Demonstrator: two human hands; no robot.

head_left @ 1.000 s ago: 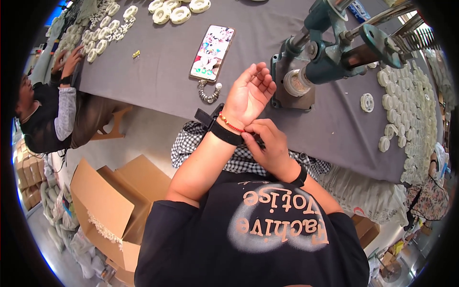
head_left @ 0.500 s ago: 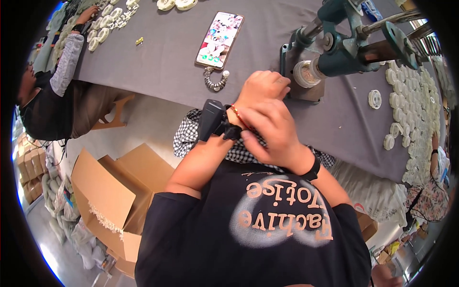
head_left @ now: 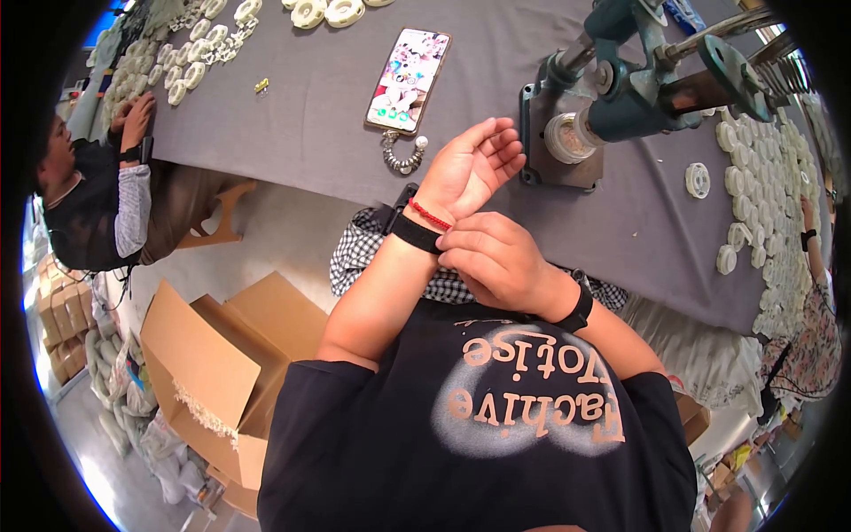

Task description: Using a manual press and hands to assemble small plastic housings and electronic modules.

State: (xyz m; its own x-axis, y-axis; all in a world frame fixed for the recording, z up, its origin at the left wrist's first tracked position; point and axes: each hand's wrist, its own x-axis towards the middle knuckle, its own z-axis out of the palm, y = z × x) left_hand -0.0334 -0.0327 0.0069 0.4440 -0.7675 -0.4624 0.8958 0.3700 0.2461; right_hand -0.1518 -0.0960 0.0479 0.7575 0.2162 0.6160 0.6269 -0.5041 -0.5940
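My left hand [head_left: 468, 176] is turned palm up in front of the press, fingers apart and slightly curled, with nothing in it. A red cord bracelet [head_left: 429, 214] circles that wrist. Below it sits a black wrist strap [head_left: 415, 235], and part of a dark device shows at the wrist's far side. The fingers of my right hand [head_left: 498, 263] are closed on the strap's end; their tips are partly hidden. A dark band [head_left: 581, 306] is around my right wrist. Beyond my left hand stands a green metal hand press [head_left: 612, 89] with a round clear-and-white part [head_left: 569, 138] under its ram.
A lit phone [head_left: 408, 80] with a beaded loop [head_left: 404, 160] lies on the grey table cloth [head_left: 310, 115]. White round parts [head_left: 745, 195] cover the right side; one round part [head_left: 698, 180] lies apart. An open cardboard box [head_left: 199, 355] stands at lower left. A co-worker [head_left: 97, 195] sits at left.
My left hand has turned from back up to palm up, fingers spreading. My right hand has shifted slightly down onto the strap. The co-worker's hands have moved lower.
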